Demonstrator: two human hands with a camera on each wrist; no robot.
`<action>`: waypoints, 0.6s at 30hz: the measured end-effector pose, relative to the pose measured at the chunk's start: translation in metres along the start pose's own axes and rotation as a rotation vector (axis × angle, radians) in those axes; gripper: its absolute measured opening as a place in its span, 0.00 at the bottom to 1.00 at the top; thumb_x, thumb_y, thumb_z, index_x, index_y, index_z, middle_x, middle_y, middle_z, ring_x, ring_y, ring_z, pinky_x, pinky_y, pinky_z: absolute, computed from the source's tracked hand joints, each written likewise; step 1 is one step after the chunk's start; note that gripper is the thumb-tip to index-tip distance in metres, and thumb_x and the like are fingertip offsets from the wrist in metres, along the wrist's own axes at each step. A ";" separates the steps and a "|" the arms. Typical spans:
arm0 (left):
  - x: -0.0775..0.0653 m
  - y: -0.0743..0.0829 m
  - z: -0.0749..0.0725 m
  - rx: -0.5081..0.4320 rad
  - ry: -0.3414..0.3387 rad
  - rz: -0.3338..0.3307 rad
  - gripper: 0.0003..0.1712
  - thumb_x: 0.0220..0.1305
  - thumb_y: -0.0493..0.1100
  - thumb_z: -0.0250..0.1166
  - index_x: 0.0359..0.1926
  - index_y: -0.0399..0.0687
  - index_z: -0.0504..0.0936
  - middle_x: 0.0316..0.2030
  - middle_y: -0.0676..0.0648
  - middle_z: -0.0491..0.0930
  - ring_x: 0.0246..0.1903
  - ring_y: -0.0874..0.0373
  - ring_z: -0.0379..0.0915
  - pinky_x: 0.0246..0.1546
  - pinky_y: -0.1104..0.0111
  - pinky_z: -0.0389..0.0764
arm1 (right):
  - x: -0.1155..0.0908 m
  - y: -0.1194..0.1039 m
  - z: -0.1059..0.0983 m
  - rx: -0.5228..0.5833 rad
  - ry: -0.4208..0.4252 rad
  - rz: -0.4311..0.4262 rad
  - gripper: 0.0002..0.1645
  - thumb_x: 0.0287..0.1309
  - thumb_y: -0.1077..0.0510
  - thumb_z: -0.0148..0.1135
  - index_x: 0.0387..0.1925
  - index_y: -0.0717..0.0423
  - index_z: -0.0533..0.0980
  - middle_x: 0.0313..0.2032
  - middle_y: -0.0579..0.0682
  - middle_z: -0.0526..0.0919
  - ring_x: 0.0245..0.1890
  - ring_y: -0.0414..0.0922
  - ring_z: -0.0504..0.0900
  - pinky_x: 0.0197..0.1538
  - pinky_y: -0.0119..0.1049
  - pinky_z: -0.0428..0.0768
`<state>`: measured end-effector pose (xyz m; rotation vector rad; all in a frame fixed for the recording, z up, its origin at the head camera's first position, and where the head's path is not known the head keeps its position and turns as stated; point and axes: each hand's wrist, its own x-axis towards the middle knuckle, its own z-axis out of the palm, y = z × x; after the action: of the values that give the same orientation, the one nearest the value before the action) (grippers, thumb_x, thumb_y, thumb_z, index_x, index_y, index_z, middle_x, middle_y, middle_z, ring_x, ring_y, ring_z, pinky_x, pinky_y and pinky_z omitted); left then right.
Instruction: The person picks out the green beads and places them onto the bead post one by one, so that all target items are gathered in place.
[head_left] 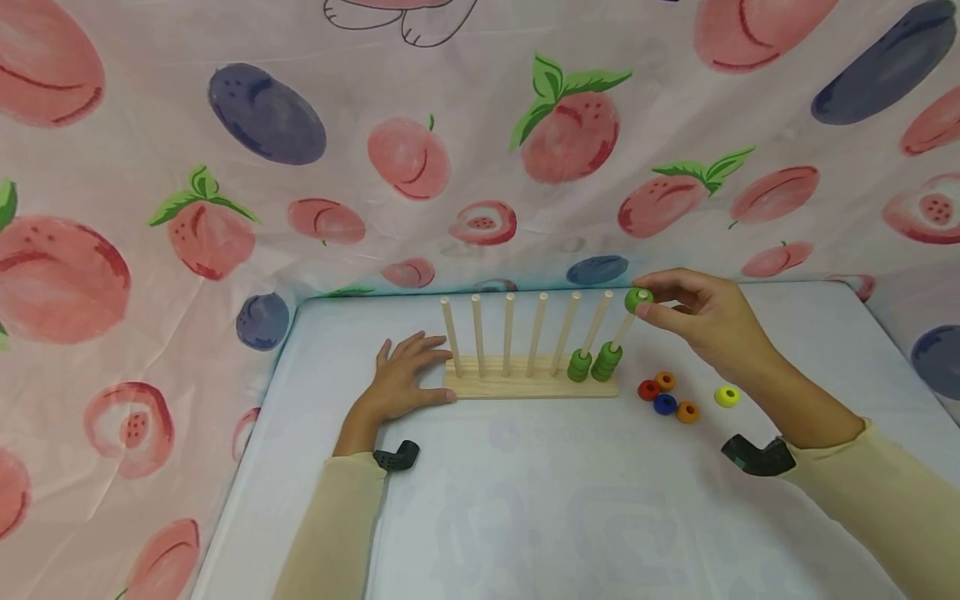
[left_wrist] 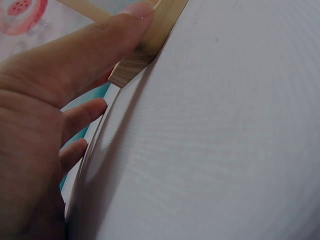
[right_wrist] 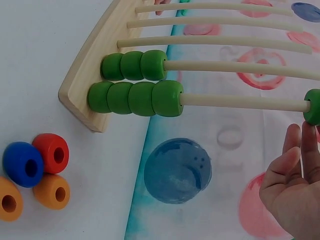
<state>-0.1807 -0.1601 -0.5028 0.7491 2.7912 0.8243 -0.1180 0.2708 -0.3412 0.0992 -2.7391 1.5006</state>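
A wooden peg rack (head_left: pixel 525 385) with several upright pegs stands on the table. At its left end my left hand (head_left: pixel 405 379) holds the base between thumb and forefinger, the other fingers spread. My right hand (head_left: pixel 708 317) pinches a green bead (head_left: pixel 638 299) at the top of the rightmost peg (right_wrist: pixel 240 101). In the right wrist view the peg's tip meets this bead. Several green beads (right_wrist: pixel 135 98) are stacked at the bottom of that peg. Three more green beads (right_wrist: pixel 132 65) sit on the peg beside it.
Right of the rack lie loose beads: a red bead (head_left: pixel 648 390), a blue bead (head_left: pixel 664 404), two orange beads (head_left: pixel 687 412) and, farther right, a yellow bead (head_left: pixel 727 396). A fruit-print cloth (head_left: pixel 480 100) hangs behind the white tabletop (head_left: pixel 525 500).
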 end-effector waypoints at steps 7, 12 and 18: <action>0.000 -0.002 0.001 0.007 0.003 -0.002 0.41 0.52 0.69 0.74 0.66 0.62 0.79 0.76 0.55 0.65 0.81 0.48 0.44 0.75 0.36 0.29 | -0.001 0.000 0.000 -0.005 0.006 -0.016 0.21 0.66 0.49 0.68 0.59 0.47 0.81 0.47 0.34 0.84 0.51 0.34 0.80 0.50 0.20 0.78; 0.000 -0.002 0.002 0.012 0.008 0.004 0.41 0.52 0.69 0.74 0.65 0.62 0.79 0.75 0.55 0.65 0.80 0.48 0.45 0.75 0.36 0.29 | -0.001 0.000 0.000 -0.033 0.015 -0.012 0.21 0.67 0.47 0.67 0.59 0.45 0.80 0.48 0.36 0.83 0.51 0.33 0.80 0.53 0.18 0.74; 0.000 -0.003 0.003 0.012 0.017 0.011 0.41 0.52 0.69 0.74 0.65 0.62 0.79 0.75 0.55 0.65 0.80 0.48 0.45 0.75 0.35 0.29 | -0.002 0.001 0.000 -0.047 0.018 -0.002 0.22 0.66 0.45 0.67 0.59 0.45 0.80 0.49 0.36 0.83 0.51 0.32 0.80 0.53 0.18 0.73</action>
<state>-0.1815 -0.1607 -0.5068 0.7629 2.8123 0.8205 -0.1161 0.2714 -0.3425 0.0877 -2.7574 1.4286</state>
